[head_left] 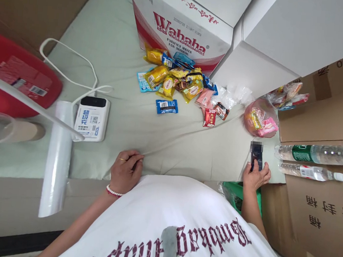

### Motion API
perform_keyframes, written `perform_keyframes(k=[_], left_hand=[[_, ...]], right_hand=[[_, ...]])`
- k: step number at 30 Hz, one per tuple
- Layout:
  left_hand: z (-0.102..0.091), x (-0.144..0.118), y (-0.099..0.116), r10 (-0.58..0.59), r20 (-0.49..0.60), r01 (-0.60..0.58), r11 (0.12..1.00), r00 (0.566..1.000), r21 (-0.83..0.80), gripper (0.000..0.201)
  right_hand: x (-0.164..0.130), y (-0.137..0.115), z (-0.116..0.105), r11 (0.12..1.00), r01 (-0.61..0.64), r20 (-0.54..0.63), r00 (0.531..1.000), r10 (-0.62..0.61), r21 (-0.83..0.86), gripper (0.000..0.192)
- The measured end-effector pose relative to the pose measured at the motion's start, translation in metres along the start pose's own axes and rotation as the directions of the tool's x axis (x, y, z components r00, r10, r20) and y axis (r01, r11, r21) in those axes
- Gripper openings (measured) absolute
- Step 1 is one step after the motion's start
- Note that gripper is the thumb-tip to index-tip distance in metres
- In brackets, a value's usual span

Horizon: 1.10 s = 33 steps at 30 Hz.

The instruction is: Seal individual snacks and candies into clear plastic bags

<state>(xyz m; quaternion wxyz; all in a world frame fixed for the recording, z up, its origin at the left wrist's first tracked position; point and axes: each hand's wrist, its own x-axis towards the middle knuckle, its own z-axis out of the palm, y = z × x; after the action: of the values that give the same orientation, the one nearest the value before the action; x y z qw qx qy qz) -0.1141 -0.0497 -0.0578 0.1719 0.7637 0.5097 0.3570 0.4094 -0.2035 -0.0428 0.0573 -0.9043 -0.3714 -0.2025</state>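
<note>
My left hand rests at the front edge of the cloth-covered table, its fingers curled in with nothing visible in them. A ring and a beaded bracelet are on it. At the right end of the table, my right hand has its fingers around the lower end of a dark phone, with one fingertip on its face. The top of the phone is blurred out. Beyond my hands lies a pile of wrapped snacks. A blue packet and a red packet lie at its near side.
A Wahaha water carton and white boxes stand at the back. Left are a power bank with a white cable, a plastic roll and a red container. Right are a pink bowl, bottles and cartons.
</note>
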Motion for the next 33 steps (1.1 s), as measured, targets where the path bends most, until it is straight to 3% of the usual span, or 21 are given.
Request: perform_keyframes(k=[8, 29, 33], left_hand=[[-0.0022, -0.0006, 0.0026, -0.071, -0.02, 0.07, 0.997, 0.997, -0.044, 0.015], [-0.0045, 0.0046, 0.0023, 0.0, -0.056, -0.002, 1.0, 0.998, -0.026, 0.016], [-0.0066, 0.0016, 0.0016, -0.11, -0.028, 0.109, 0.994, 0.994, -0.024, 0.017]], right_hand=[[-0.0012, 0.0014, 0.0025, 1.0, 0.001, -0.009, 1.0, -0.001, -0.001, 0.044], [-0.0006, 0.0045, 0.0056, 1.0, 0.012, -0.013, 1.0, -0.012, 0.018, 0.045], [-0.0015, 0.0087, 0.0073, 0.996, 0.002, -0.098, 0.995, 0.007, 0.093, 0.054]])
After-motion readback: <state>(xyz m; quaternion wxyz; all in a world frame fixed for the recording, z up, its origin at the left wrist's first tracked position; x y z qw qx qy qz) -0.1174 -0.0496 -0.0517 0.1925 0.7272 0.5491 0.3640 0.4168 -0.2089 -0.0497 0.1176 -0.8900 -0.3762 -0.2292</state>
